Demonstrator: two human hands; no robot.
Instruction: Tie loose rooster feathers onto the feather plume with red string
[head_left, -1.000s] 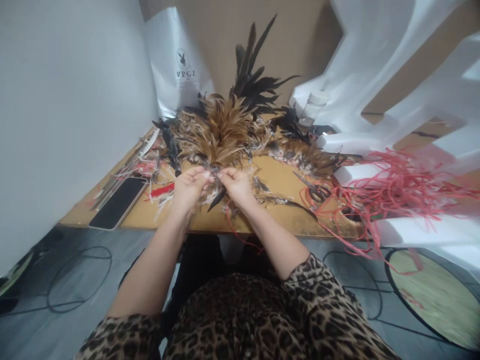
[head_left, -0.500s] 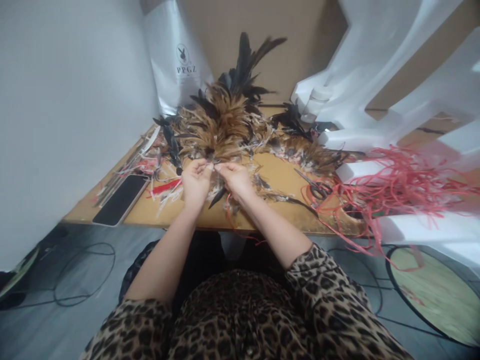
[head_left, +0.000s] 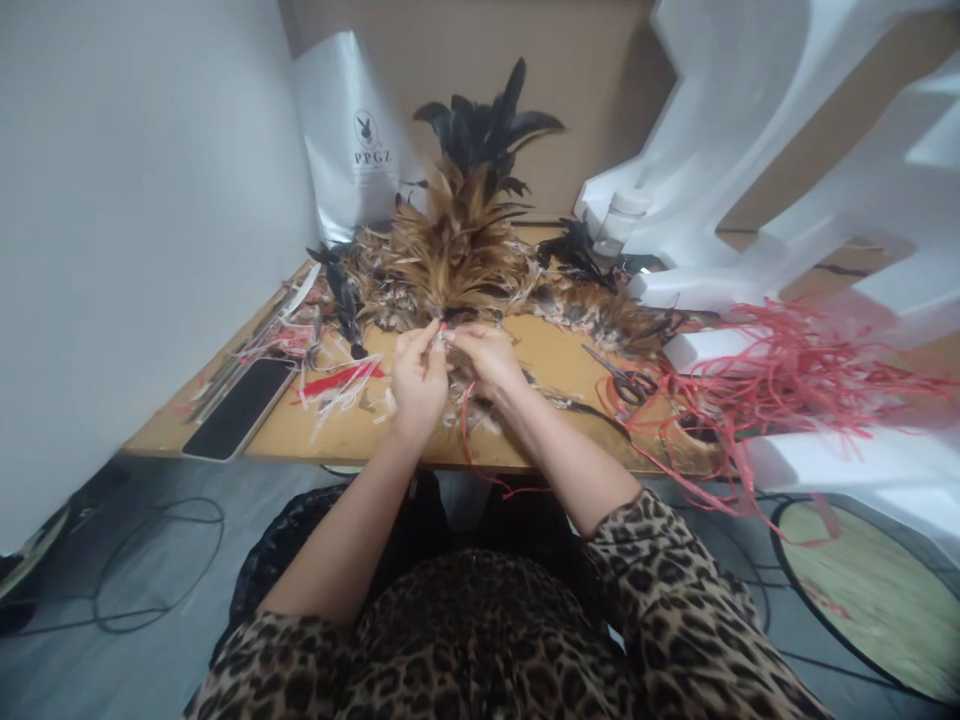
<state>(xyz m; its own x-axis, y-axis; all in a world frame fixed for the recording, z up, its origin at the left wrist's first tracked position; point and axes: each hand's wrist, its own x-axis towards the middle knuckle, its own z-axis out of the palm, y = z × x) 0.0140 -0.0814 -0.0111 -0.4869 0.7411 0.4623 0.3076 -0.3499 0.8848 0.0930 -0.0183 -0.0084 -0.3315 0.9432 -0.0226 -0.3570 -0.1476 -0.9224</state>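
My left hand [head_left: 420, 375] is closed, thumb and fingers pinching the base of a feather bundle [head_left: 454, 235]. Brown feathers fan out at its lower part, and long black feathers [head_left: 487, 125] rise at its top. Close against it, my right hand [head_left: 487, 358] is closed in a pinch at the same base, where a bit of red shows between the fingertips. A thin red string [head_left: 465, 430] runs from under my right hand down over the table's front edge. The exact grip of the fingertips is too small to make out.
On the wooden table [head_left: 360, 440] lie a phone [head_left: 238, 408], a dark feather strand [head_left: 345, 295], scissors [head_left: 630, 385] and loose brown feathers [head_left: 615, 310]. Red strings [head_left: 795, 385] heap at the right over white plastic. A silver bag [head_left: 352, 140] and a clear bottle [head_left: 624, 220] stand behind.
Both hands have shifted slightly right and turned at the bundle's base. The feather bundle now stands more upright, its black tips spread differently. Red now shows between the fingertips.
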